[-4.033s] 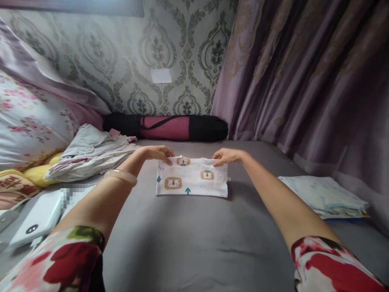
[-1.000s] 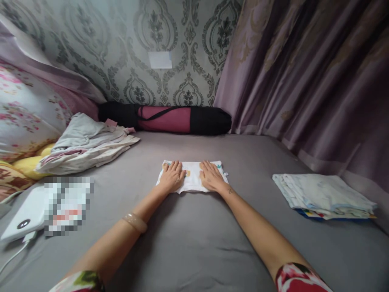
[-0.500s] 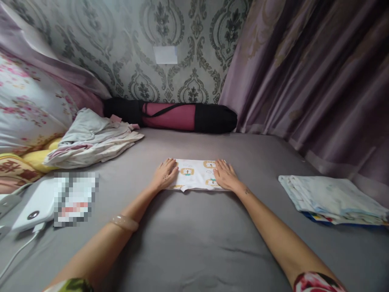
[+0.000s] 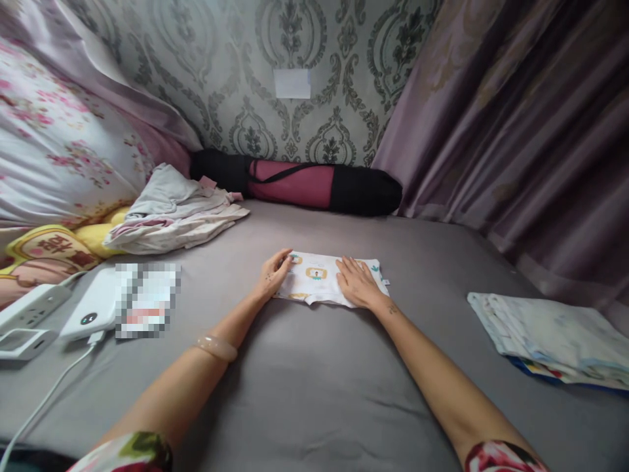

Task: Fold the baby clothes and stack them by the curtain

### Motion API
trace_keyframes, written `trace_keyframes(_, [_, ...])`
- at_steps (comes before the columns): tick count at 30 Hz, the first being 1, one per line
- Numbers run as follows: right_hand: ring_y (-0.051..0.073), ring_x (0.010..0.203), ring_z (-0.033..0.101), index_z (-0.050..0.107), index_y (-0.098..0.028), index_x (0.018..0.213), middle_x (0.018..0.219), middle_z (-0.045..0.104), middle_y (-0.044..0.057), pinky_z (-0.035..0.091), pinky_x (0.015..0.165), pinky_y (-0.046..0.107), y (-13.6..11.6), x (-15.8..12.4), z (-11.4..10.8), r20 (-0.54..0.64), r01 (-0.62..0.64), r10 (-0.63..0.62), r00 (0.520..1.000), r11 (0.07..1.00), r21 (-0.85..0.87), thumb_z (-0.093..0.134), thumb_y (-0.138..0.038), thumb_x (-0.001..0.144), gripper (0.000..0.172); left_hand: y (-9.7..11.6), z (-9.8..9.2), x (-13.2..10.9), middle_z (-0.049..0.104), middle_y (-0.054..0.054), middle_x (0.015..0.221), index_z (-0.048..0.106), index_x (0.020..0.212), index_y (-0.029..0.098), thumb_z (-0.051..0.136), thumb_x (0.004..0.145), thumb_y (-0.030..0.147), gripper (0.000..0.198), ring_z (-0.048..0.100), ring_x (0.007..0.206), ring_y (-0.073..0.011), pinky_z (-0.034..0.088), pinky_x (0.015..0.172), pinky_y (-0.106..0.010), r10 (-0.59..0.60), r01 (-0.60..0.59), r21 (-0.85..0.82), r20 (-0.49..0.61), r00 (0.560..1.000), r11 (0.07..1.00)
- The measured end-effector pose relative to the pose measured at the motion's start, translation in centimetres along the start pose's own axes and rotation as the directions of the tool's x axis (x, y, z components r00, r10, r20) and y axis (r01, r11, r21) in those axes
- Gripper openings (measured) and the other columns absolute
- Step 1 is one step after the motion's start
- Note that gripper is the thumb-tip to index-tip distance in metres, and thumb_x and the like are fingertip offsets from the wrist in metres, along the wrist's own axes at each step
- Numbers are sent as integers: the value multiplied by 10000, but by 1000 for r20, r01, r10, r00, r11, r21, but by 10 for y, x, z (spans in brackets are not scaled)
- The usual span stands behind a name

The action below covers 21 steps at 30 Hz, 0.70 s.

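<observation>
A folded white garment [image 4: 319, 288] with orange and green cartoon prints lies flat on the grey bed sheet in front of me. At its left edge, my left hand [image 4: 274, 275] is turned on its side, with thumb and fingers closed round the border; the fingertips are partly hidden. My right hand [image 4: 358, 283] lies palm down on the right part of the garment, fingers stretched out and nothing gripped. A small tag [image 4: 386, 282] sticks out at the garment's right side.
Rumpled clothes [image 4: 171, 210] lie left, near a power bank [image 4: 95, 308] with its cable and a power strip [image 4: 34, 311]. Folded cloths [image 4: 550, 334] are stacked at right. A black and maroon long bag [image 4: 295, 183] rests against the wall.
My left hand has gone from lying flat to closing on the garment's left edge. My right hand has moved inward from the right edge, uncovering the tag. The view has shifted slightly left.
</observation>
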State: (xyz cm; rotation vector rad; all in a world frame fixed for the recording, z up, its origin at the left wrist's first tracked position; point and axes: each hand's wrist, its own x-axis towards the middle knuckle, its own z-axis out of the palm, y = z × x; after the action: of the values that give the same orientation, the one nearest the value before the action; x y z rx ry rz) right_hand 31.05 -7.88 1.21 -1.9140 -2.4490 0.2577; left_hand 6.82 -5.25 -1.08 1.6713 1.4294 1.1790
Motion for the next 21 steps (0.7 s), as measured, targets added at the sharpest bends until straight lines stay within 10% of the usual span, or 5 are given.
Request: trace_keyframes(21, [258, 1448, 119, 304, -92, 1476, 1568, 195, 151, 33, 1147, 481, -83, 26, 7, -98, 27, -22, 995, 998, 57, 225, -362, 977, 572, -8, -9, 4, 636, -107, 1242, 648, 1142, 127, 357, 904, 461, 503, 551, 1192, -228, 406, 1043, -371, -43, 15, -240, -114, 993, 971])
